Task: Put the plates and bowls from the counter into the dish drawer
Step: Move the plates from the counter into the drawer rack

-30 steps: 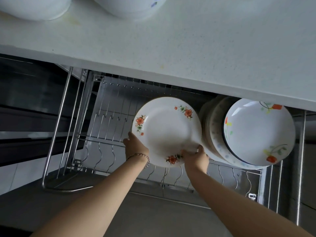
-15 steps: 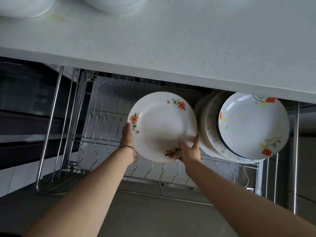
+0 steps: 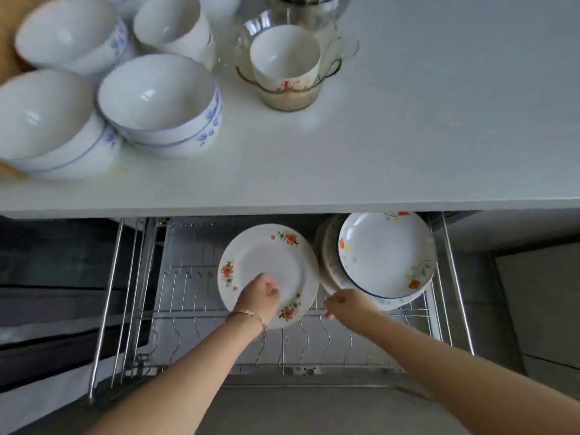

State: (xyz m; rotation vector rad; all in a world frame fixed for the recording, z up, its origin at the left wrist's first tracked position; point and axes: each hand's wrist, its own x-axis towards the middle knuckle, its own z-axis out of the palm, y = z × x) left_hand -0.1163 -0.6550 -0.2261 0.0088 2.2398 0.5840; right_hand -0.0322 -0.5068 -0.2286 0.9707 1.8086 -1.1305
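Note:
A white plate with orange flowers stands on edge in the wire rack of the open dish drawer under the counter. My left hand is in front of the plate's lower face with its fingers loosely curled, off the rim. Between this plate and several upright plates at the right end of the rack, my right hand hangs low and loosely curled, with nothing in it. Several white bowls with blue patterns stand stacked on the white counter at the upper left.
A glass bowl with a white cup inside stands behind the bowls, beside another white cup. The drawer's chrome side rails run along its left and right. Dark cabinet fronts lie left of the drawer.
The flowered plate now stands in the rack beside the other plates. Both hands have come off its rim and drawn back slightly. The view has tilted up, showing the bowls on the counter.

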